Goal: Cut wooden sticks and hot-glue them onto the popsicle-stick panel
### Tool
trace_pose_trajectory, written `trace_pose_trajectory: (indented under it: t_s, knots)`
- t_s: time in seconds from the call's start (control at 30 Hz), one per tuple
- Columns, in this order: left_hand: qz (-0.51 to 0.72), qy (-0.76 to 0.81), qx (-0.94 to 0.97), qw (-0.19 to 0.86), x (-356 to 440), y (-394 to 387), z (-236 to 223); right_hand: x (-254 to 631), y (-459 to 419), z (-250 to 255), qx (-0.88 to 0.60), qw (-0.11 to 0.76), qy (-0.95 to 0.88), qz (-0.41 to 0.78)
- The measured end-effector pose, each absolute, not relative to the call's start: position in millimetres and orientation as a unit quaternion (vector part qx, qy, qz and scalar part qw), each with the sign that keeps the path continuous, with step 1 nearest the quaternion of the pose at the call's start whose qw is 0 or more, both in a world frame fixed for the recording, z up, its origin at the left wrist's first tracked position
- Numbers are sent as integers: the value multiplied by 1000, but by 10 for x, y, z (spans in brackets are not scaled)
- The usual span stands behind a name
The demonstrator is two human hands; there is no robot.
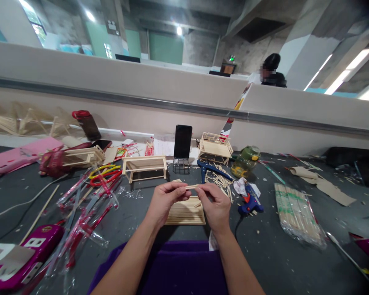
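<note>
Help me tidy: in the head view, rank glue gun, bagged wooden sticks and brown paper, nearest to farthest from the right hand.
1. Glue gun, just right of the right hand
2. Bagged wooden sticks, farther right
3. Brown paper, beyond the sticks

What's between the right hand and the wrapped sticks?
Head view: the blue glue gun lies between the right hand and the wrapped sticks, with a crumpled white wad beside it.
</note>
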State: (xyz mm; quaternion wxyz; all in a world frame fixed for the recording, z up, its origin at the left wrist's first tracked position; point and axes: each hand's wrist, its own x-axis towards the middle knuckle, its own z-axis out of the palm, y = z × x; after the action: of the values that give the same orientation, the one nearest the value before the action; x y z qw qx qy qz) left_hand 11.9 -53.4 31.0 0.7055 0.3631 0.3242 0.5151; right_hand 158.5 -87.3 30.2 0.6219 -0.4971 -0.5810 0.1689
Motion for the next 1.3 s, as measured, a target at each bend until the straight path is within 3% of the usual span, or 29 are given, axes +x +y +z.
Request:
trace_pose_trajectory:
  t_s: [0.3,0.63,1.13,1.3]
  knots:
    - [520,329,367,698,112,-513,277,1537,-830,263,-491,637,-500,322]
    - [536,333,374,680,98,-488,260,1538,-820,296,-459,636,-477,397]
    - [525,371,401,652,113,-504,272,1571,-772,239,-469,643,-454,402]
    - [501,375,494,604,61,-472,244,1602,-771,243,-493,618,-473,388]
